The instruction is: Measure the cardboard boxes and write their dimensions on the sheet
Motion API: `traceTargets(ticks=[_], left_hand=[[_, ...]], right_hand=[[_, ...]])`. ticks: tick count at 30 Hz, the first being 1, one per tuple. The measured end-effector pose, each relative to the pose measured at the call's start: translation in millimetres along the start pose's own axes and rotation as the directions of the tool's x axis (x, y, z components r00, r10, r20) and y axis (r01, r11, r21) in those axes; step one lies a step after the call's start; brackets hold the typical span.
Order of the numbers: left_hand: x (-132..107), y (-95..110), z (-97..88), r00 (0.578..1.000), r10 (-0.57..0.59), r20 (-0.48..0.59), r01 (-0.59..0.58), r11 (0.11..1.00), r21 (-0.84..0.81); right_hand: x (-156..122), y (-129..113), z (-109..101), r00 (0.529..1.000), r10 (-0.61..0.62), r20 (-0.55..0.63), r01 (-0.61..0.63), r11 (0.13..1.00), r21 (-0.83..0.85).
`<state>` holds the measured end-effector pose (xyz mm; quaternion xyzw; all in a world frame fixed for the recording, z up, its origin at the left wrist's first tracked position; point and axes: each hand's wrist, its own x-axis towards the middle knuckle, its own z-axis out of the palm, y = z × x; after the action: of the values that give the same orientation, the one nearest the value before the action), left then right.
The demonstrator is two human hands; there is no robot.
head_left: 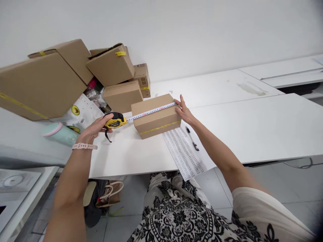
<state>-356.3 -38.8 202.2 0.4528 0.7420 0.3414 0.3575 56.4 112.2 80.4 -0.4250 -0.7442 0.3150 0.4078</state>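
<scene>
A small brown cardboard box (156, 117) with a yellow tape band lies on the white table (252, 127). My left hand (94, 129) is closed around a yellow and black tape measure (115, 121) just left of the box. Its white blade (151, 111) runs across the top of the box. My right hand (184, 111) pinches the blade's end down at the box's right top edge.
A pile of larger cardboard boxes (63, 74) leans at the back left, over a mint cup (60, 133) and a white printed packet (83, 112). A printed sheet (183, 153) and a black pen (192, 138) lie right of the box. A bag (109, 195) sits under the table.
</scene>
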Motion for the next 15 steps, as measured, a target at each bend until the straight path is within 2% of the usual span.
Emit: traceTargets(ticks=[8, 15], left_hand=[[0.9, -1.8, -0.6, 1.0, 0.02, 0.016, -0.02, 1.0, -0.01], [0.0, -1.9, -4.5, 0.992, 0.045, 0.119, -0.036, 0.996, -0.076]], right_hand=[[-1.9, -4.3, -0.1, 1.0, 0.018, 0.001, -0.018, 0.999, 0.026], [-0.7, -6.0, 2.3, 1.0, 0.013, 0.003, -0.013, 0.997, 0.07]])
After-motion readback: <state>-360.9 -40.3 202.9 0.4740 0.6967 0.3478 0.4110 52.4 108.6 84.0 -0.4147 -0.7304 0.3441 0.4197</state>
